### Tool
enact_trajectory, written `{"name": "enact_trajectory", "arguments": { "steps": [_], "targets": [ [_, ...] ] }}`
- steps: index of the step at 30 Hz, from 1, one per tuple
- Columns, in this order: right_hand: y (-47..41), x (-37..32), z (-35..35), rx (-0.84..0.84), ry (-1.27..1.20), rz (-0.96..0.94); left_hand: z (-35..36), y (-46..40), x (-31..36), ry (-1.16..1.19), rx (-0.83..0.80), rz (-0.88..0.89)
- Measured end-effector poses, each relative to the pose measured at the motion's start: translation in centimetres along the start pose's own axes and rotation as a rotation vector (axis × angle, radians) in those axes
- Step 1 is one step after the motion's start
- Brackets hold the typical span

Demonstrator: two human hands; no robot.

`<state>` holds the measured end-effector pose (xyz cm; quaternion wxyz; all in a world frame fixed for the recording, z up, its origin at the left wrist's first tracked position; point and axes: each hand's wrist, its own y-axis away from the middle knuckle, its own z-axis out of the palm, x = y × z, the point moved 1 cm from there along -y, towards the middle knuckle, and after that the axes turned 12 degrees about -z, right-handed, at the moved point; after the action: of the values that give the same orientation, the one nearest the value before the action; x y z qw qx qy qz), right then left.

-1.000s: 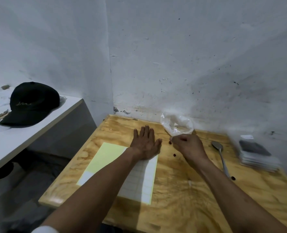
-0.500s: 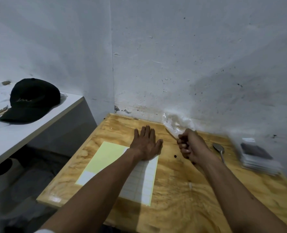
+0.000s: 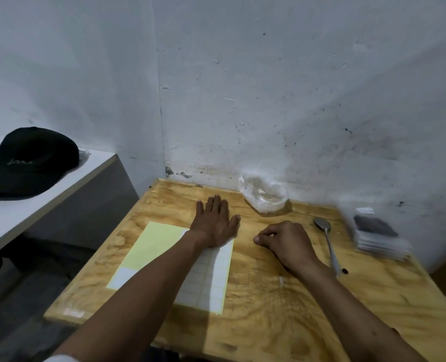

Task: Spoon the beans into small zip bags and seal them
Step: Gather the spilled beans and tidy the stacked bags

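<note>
I see the left hand [image 3: 215,222] lying flat, fingers straight and together, on the wooden table [image 3: 282,309], its heel on the upper corner of the label sheet [image 3: 172,267]. I take that sheet as my landmark. To the right of the sheet, the right hand [image 3: 287,244] rests knuckles up on the bare wood, fingers curled under with thumb and forefinger drawn together at the tabletop; I cannot tell whether they pinch anything. Beyond the sheet and to its right, against the wall, sits a crumpled clear plastic bag [image 3: 265,193], apart from both hands. Further right of the sheet, past the right hand, a metal spoon [image 3: 327,244] lies bowl toward the wall, with one dark bean [image 3: 344,270] just beside its handle end. At the far right of the sheet, near the table's edge, is a stack of small zip bags [image 3: 378,237], the top one showing dark contents. Left of the sheet, off the table, a black cap [image 3: 34,160] rests on a white shelf [image 3: 47,197].
</note>
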<state>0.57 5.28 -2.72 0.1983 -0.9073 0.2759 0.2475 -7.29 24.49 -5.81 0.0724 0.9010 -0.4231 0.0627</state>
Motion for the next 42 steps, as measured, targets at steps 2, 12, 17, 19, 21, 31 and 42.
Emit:
{"name": "enact_trajectory", "arguments": {
  "steps": [2,12,17,19,21,31,42],
  "targets": [
    [-0.1,-0.1,-0.2,0.006,-0.181,0.096,0.2,0.0,0.0,0.001,0.001,0.005],
    [-1.0,3.1,-6.4,0.254,-0.693,0.49,-0.6,0.7,4.6,-0.098,-0.086,-0.016],
    [-0.4,3.3,-4.4,0.17,-0.155,0.225,1.0,1.1,4.8,0.014,-0.067,-0.035],
    [-0.8,3.6,-3.3,0.129,-0.002,0.218,0.9,1.2,4.8,0.014,-0.061,-0.034],
    [-1.1,3.1,-3.0,0.143,0.045,0.212,0.9,1.3,4.9,0.011,-0.061,-0.031],
    [-1.8,2.7,-4.8,0.247,-0.987,0.687,1.4,0.8,4.5,-0.003,-0.037,-0.026],
    [1.9,2.1,-3.6,0.074,0.053,0.111,1.3,1.1,4.5,0.012,-0.04,-0.007]
  ]
}}
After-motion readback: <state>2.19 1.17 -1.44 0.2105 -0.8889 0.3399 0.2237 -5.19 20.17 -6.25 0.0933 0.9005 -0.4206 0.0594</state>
